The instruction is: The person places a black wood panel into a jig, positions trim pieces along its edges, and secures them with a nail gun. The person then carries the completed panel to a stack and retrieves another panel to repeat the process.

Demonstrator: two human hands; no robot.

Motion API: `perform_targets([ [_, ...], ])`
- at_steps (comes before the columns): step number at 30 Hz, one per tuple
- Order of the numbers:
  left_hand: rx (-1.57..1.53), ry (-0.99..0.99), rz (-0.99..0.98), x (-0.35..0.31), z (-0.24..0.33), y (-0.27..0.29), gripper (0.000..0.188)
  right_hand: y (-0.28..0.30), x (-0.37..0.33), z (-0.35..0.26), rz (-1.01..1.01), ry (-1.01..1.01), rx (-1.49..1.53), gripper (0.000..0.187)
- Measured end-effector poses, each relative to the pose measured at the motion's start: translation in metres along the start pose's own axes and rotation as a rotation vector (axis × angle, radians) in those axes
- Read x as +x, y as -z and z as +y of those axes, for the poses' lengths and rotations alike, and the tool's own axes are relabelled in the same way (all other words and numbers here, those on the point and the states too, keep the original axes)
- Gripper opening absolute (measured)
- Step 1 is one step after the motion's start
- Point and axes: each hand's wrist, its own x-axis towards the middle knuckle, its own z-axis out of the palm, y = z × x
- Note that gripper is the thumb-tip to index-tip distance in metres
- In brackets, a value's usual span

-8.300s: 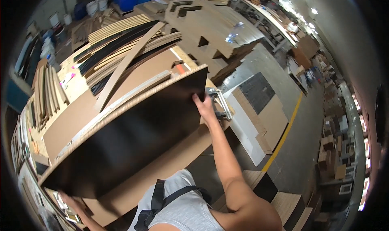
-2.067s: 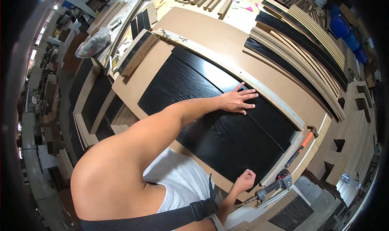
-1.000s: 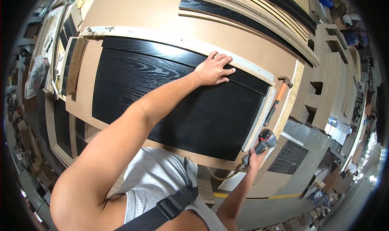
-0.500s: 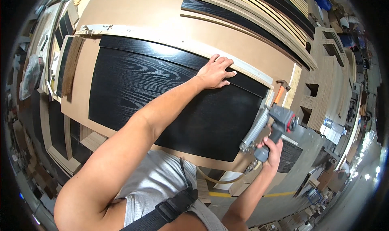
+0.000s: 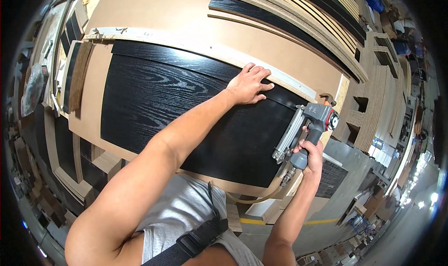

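A large black wood-grain panel [image 5: 177,107] lies flat on a tan board [image 5: 168,18]. My left hand [image 5: 248,83] presses down flat on a narrow black strip [image 5: 186,60] at the panel's far edge, fingers spread. A pale batten [image 5: 205,46] runs just beyond the strip. My right hand [image 5: 311,150] grips the handle of a grey pneumatic nail gun [image 5: 305,126], whose nose rests at the panel's right end. An air hose [image 5: 261,198] hangs from the gun's base.
Stacks of long black and tan strips [image 5: 298,14] lie beyond the board. Wood offcuts and dark panels [image 5: 74,74] sit at the left. Cut-out boards [image 5: 368,93] stand at the right, with grey floor and a yellow line [image 5: 322,219] below.
My right hand has lifted the nail gun from below the bench up to the panel's right end. My left hand stays pressed on the far edge strip.
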Motion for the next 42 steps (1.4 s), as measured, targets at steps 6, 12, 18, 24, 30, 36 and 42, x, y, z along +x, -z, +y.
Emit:
perform_targets([
  [6,-0.002,0.002,0.003,0.002,0.001,-0.001,0.045,-0.001,0.005,-0.004,0.023,-0.056,-0.069,0.048],
  [12,0.008,-0.006,-0.059,-0.001,0.000,0.009,0.053,-0.006,0.005,-0.005,0.028,-0.073,-0.073,0.046],
  [18,0.152,0.106,-0.043,-0.063,-0.061,0.070,0.086,-0.013,-0.001,-0.005,0.007,-0.025,-0.115,0.048],
  [24,0.351,0.383,0.063,-0.139,-0.151,0.114,0.103,-0.059,-0.005,0.003,-0.098,-0.049,-0.025,0.051],
  [30,0.345,0.370,0.122,-0.139,-0.155,0.109,0.100,-0.113,0.000,0.003,-0.240,-0.034,-0.077,0.052],
  [36,0.339,0.358,0.131,-0.142,-0.157,0.107,0.103,-0.139,-0.002,-0.002,-0.197,-0.068,-0.119,0.050],
  [42,0.335,0.361,0.120,-0.142,-0.159,0.108,0.102,-0.150,-0.005,-0.001,-0.162,-0.053,-0.116,0.047],
])
